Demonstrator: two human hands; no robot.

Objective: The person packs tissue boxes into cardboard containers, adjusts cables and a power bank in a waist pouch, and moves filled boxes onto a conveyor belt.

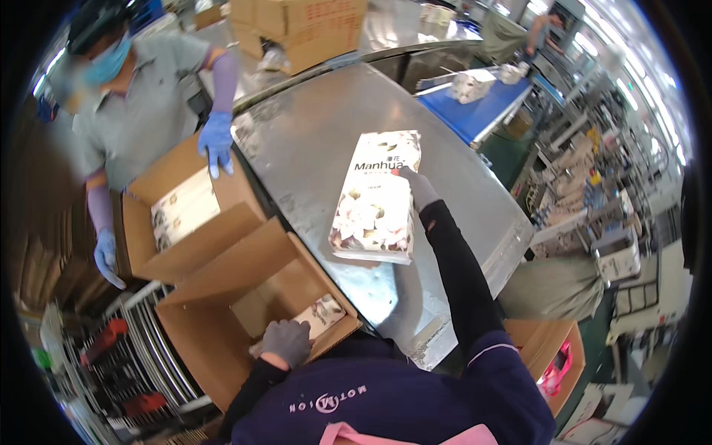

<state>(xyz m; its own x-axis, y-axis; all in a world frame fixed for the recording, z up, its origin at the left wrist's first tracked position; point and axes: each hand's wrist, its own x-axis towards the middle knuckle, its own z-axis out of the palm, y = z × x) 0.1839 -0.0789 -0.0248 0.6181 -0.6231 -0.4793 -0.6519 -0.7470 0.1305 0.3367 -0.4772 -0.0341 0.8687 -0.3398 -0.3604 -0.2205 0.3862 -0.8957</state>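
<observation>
My right hand (420, 187), in a grey glove, grips the right edge of a long white tissue pack (371, 204) with a flower print. The pack is above the metal table (297, 148), its lower end toward me. My left hand (288, 341), also gloved in grey, is inside the near open cardboard box (200, 326). Its fingers are curled over a second flower-printed tissue pack (323, 314) lying along the box's right side. The hand covers the middle of that pack, and the fingertips are partly hidden.
Across the box, a co-worker in blue gloves (216, 141) holds another open box (170, 252) containing packs. Rollers (159, 334) lie left of my box. A blue conveyor belt (475, 111) carries packs beyond the table. A large carton (297, 33) stands at the back.
</observation>
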